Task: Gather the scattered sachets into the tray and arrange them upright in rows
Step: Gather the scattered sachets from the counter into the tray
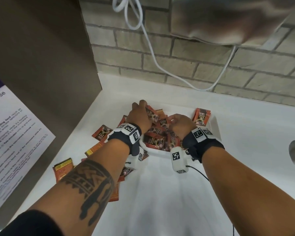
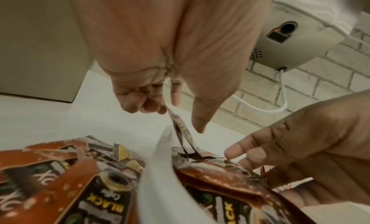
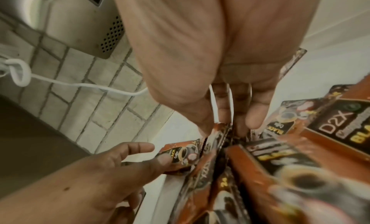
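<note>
reaching into the heap now, the left hand (image 1: 140,114) sits at the far left corner of the white tray (image 1: 217,128), fingers curled with a couple of sachets (image 2: 183,132) pinched edge-on between thumb and fingertips. they hang long axis down, lower corners meeting the loose pile (image 1: 157,135) in the tray. the right hand (image 1: 182,123) is just beside it, over the middle of the tray, and the right wrist view shows its thumb and fingers nipping the top edge of another sachet (image 3: 217,135) standing on end among the flat ones.

here's what matters, by my reading: the finished row (image 1: 201,116) stands upright in the far right corner of the tray, so everything held has to travel rightward, and the right hand is the nearer one. the left hand's pair is already vertical; it looks like a sideways slide, not a turn.

plenty left outside too: stray sachets (image 1: 101,132) lie flat on the bench (image 1: 245,150) to the left of the tray, under and beside the left forearm, so that arm is nearer for those.
</note>
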### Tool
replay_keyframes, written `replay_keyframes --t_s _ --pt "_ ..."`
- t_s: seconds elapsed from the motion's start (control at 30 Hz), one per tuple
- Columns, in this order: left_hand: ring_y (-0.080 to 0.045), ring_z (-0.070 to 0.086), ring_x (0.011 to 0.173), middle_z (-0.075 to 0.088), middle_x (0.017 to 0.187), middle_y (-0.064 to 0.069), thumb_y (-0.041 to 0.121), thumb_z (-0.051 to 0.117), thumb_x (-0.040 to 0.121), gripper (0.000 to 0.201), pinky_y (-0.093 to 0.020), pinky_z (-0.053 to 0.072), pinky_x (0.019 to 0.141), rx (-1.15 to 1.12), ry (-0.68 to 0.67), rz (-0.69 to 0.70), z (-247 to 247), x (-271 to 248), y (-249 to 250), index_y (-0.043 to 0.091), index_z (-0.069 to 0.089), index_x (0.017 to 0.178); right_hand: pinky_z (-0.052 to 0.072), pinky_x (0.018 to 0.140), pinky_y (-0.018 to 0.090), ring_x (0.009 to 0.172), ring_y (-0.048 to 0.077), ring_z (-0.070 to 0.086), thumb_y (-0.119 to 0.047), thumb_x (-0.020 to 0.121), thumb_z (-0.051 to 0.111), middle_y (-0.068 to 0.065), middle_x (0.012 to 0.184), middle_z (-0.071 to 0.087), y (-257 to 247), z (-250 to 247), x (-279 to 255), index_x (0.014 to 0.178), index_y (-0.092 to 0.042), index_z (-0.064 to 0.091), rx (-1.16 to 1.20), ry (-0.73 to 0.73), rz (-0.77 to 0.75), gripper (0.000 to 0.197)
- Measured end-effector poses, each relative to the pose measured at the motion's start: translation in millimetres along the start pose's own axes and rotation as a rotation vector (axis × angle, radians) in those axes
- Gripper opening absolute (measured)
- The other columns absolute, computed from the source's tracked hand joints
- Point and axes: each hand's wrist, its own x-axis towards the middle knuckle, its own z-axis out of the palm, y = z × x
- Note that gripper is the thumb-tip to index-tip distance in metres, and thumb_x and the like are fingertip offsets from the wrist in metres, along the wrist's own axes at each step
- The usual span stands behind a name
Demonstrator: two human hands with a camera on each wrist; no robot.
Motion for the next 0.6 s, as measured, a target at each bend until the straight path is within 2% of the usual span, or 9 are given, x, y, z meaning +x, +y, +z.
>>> replay_keyframes --t_s 0.07,0.1,0.17,0.3,0.43,0.5,0.53,0.57,0.6 --pt "-0.028 0.064 0.094 0.042 0.131 -0.012 0.02 0.065 0.095 0.042 -0.036 0.054 0.086 0.026 -0.01 0.021 -1.5 -2.2 -7.2 0.019 0.047 0.133 0.05 0.087 0.027 0.111 0.021 0.061 -0.01 0.09 0.057 0.002 0.127 0.064 1.4 0.5 -1.0 0.124 -0.021 0.064 -0.085 -0.002 -0.011 0.036" --pt "-0.025 0.062 0.091 0.042 0.131 -0.011 0.019 0.062 0.096 0.034 -0.031 0.051 0.084 0.034 -0.028 0.042 -2.9 -3.8 -10.8 0.019 0.051 0.128 0.049 0.089 0.027 0.113 0.022 0.06 -0.011 0.09 0.057 0.002 0.128 0.063 1.9 0.4 -1.3 0.122 -0.021 0.065 -0.101 0.003 -0.012 0.034" --pt "-0.022 0.061 0.094 0.046 0.128 -0.009 0.02 0.06 0.098 0.023 -0.026 0.045 0.085 0.043 -0.078 0.103 -6.2 -6.4 -17.5 0.019 0.059 0.12 0.046 0.087 0.026 0.112 0.022 0.06 -0.013 0.092 0.058 0.001 0.128 0.063 3.3 -1.6 -1.2 0.118 -0.022 0.067 -0.111 0.026 -0.016 0.03" --pt "-0.023 0.061 0.105 0.061 0.12 -0.004 0.02 0.057 0.099 0.015 -0.031 0.048 0.092 0.058 -0.142 0.191 -18.0 -11.3 -28.5 0.02 0.067 0.11 0.041 0.083 0.023 0.114 0.02 0.058 -0.014 0.092 0.056 0.0 0.131 0.061 -1.1 -5.2 -0.3 0.118 -0.022 0.066 -0.166 0.033 -0.011 0.029" --pt "-0.02 0.064 0.101 0.067 0.113 0.004 0.017 0.056 0.097 0.012 -0.034 0.053 0.09 -0.065 -0.041 0.116 -33.5 -11.3 -43.8 0.024 0.066 0.096 0.04 0.075 0.021 0.109 0.016 0.057 -0.018 0.094 0.055 -0.001 0.132 0.06 -10.9 -10.0 -4.2 0.119 -0.021 0.066 -0.204 0.075 -0.048 0.028" --pt "-0.021 0.061 0.108 0.065 0.119 0.001 0.018 0.06 0.095 0.011 -0.031 0.049 0.092 -0.01 -0.031 0.062 -42.9 -7.7 -56.1 0.022 0.064 0.104 0.04 0.086 0.022 0.117 0.018 0.055 -0.019 0.097 0.054 -0.001 0.133 0.059 -17.6 -11.9 -9.1 0.122 -0.019 0.065 -0.226 0.062 -0.081 0.027" --pt "-0.022 0.058 0.112 0.061 0.124 -0.001 0.023 0.064 0.094 0.02 -0.031 0.047 0.092 0.056 -0.081 0.028 -46.5 -6.1 -63.0 0.022 0.062 0.113 0.041 0.093 0.024 0.121 0.019 0.055 -0.018 0.098 0.052 -0.001 0.133 0.059 -21.4 -11.9 -11.9 0.123 -0.017 0.065 -0.236 0.04 -0.101 0.028" --pt "-0.024 0.056 0.115 0.057 0.129 -0.002 0.03 0.071 0.09 0.036 -0.032 0.046 0.093 0.132 -0.159 -0.002 -48.7 -5.2 -68.8 0.021 0.058 0.123 0.042 0.097 0.026 0.121 0.02 0.055 -0.017 0.099 0.052 -0.001 0.132 0.06 -25.2 -11.0 -14.9 0.122 -0.017 0.065 -0.229 0.025 -0.121 0.027" --pt "-0.025 0.054 0.118 0.054 0.132 -0.003 0.038 0.077 0.084 0.056 -0.035 0.047 0.096 0.193 -0.236 -0.017 -48.5 -4.8 -73.7 0.022 0.053 0.132 0.043 0.096 0.027 0.119 0.019 0.057 -0.017 0.098 0.053 -0.001 0.129 0.063 -28.7 -9.4 -18.1 0.117 -0.019 0.066 -0.201 0.02 -0.141 0.024"
